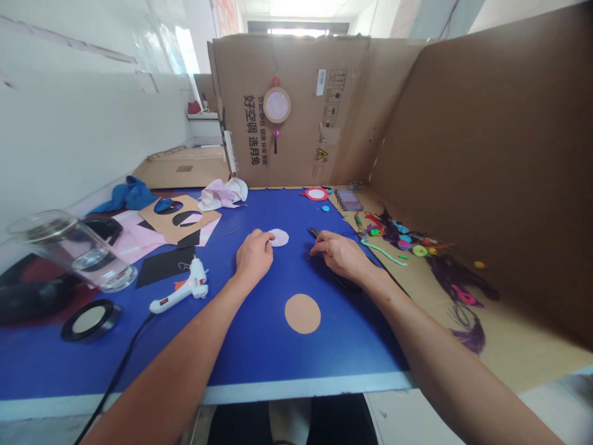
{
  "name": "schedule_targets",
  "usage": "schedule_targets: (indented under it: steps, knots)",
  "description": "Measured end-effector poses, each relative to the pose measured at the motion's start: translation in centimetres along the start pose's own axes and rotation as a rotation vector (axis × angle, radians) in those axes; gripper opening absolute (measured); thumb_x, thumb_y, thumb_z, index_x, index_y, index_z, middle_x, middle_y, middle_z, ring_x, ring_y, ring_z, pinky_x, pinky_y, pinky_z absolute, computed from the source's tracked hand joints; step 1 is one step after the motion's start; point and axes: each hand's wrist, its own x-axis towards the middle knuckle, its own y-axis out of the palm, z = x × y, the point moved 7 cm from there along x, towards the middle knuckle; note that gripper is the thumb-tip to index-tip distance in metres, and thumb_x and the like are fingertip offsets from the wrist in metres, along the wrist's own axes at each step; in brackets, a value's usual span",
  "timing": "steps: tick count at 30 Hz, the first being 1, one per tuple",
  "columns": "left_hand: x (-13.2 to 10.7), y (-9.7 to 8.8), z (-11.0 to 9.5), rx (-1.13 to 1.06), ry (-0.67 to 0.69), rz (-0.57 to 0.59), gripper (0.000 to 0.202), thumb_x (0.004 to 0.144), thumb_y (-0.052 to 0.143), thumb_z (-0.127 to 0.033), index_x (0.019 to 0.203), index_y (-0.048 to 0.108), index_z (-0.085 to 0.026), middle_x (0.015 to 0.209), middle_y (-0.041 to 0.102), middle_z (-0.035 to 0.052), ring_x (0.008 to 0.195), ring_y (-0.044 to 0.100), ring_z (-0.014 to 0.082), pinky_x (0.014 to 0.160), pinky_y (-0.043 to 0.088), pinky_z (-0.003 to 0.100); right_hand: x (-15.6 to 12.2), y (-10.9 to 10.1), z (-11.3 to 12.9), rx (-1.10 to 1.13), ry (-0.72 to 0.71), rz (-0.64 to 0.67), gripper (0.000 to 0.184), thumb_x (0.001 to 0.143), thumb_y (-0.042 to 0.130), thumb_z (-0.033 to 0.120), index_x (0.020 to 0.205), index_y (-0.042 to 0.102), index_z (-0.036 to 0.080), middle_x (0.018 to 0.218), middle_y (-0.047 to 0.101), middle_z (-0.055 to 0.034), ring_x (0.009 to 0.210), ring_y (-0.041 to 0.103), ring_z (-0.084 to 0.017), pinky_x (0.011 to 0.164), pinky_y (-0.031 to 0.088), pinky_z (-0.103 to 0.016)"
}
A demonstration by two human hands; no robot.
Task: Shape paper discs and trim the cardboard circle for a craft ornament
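Note:
My left hand (254, 254) is closed, its thumb and forefinger at the left edge of a small pale lilac disc (280, 238) on the blue table. My right hand (341, 254) has its fingers pinched together just above the table; anything between them is too small to make out. Beneath that hand and wrist lies a black tool, probably scissors, with its dark tip (314, 232) showing to the left. Nearer the front edge, between my forearms, a round brown cardboard disc (302, 313) lies flat.
At left are a white glue gun (185, 289), a glass of water (99, 262), a roll of tape (90, 320) and cut card (180, 216). Beads and tassels (407, 238) are strewn at right. Cardboard walls (296, 136) enclose the back and right; a round ornament (277, 105) hangs there.

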Motion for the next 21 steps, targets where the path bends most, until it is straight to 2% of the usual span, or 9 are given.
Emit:
schedule_targets:
  steps: [3, 6, 8, 10, 13, 18, 20, 21]
  knots:
    - [0.1, 0.0, 0.3, 0.03, 0.024, -0.004, 0.034, 0.096, 0.052, -0.015, 0.122, 0.072, -0.024, 0.125, 0.07, 0.0077, 0.119, 0.063, 0.0245, 0.101, 0.052, 0.035, 0.0, 0.0, 0.6, -0.006, -0.046, 0.025, 0.046, 0.089, 0.046, 0.003, 0.104, 0.082, 0.028, 0.114, 0.07, -0.0036, 0.098, 0.066, -0.017, 0.082, 0.043, -0.026]
    - [-0.1, 0.9, -0.1, 0.073, 0.091, 0.074, 0.039, 0.095, 0.054, -0.016, 0.131, 0.068, -0.022, 0.14, 0.065, 0.0092, 0.128, 0.06, 0.0261, 0.109, 0.049, 0.038, 0.0, -0.2, 0.5, -0.006, -0.043, 0.017, 0.038, 0.086, 0.048, 0.004, 0.086, 0.08, 0.024, 0.106, 0.07, -0.0034, 0.09, 0.064, -0.016, 0.075, 0.041, -0.026]
    - [-0.3, 1.5, -0.5, 0.101, 0.152, 0.13, 0.04, 0.097, 0.054, -0.02, 0.136, 0.065, -0.02, 0.15, 0.06, 0.0105, 0.137, 0.055, 0.0267, 0.115, 0.044, 0.041, 0.0, -0.5, 0.1, -0.002, -0.007, -0.037, 0.035, 0.087, 0.047, 0.005, 0.082, 0.077, 0.022, 0.102, 0.07, -0.0033, 0.086, 0.063, -0.016, 0.071, 0.039, -0.026]
    - [-0.5, 2.1, -1.0, 0.116, 0.201, 0.173, 0.039, 0.1, 0.052, -0.025, 0.138, 0.064, -0.02, 0.155, 0.056, 0.0111, 0.143, 0.05, 0.0274, 0.12, 0.039, 0.045, 0.0, -0.8, -0.3, 0.003, 0.021, -0.09, 0.035, 0.09, 0.046, 0.006, 0.086, 0.076, 0.022, 0.101, 0.07, -0.0033, 0.086, 0.063, -0.017, 0.071, 0.038, -0.027]
    - [-0.7, 2.6, -1.3, 0.098, 0.235, 0.218, 0.039, 0.103, 0.051, -0.031, 0.137, 0.065, -0.021, 0.153, 0.059, 0.0105, 0.144, 0.05, 0.0278, 0.123, 0.035, 0.05, 0.0, -0.8, -0.6, 0.005, 0.04, -0.108, 0.035, 0.093, 0.045, 0.007, 0.093, 0.077, 0.022, 0.103, 0.071, -0.0039, 0.088, 0.064, -0.018, 0.072, 0.039, -0.027]
    - [-0.9, 2.7, -2.3, -0.032, 0.379, 0.218, 0.033, 0.1, 0.052, -0.024, 0.124, 0.074, -0.023, 0.142, 0.068, 0.0084, 0.134, 0.06, 0.0236, 0.119, 0.042, 0.043, 0.0, -1.0, -0.6, -0.01, 0.08, -0.091, 0.035, 0.094, 0.046, 0.007, 0.097, 0.077, 0.022, 0.108, 0.072, -0.0052, 0.094, 0.065, -0.018, 0.075, 0.04, -0.026]
    - [-0.9, 2.5, -2.6, -0.053, 0.405, 0.202, 0.038, 0.101, 0.048, -0.024, 0.131, 0.071, -0.021, 0.149, 0.063, 0.0092, 0.14, 0.056, 0.024, 0.121, 0.04, 0.044, 0.1, -1.0, -0.7, -0.014, 0.09, -0.085, 0.035, 0.093, 0.046, 0.006, 0.098, 0.077, 0.022, 0.109, 0.072, -0.0056, 0.095, 0.066, -0.019, 0.076, 0.04, -0.026]
    - [-1.0, 2.6, -2.7, -0.044, 0.41, 0.207, 0.042, 0.102, 0.046, -0.026, 0.139, 0.066, -0.021, 0.156, 0.056, 0.0097, 0.146, 0.05, 0.0252, 0.123, 0.036, 0.046, 0.1, -1.0, -0.7, -0.014, 0.091, -0.085, 0.035, 0.093, 0.046, 0.006, 0.099, 0.077, 0.022, 0.109, 0.072, -0.0055, 0.095, 0.066, -0.019, 0.077, 0.04, -0.026]
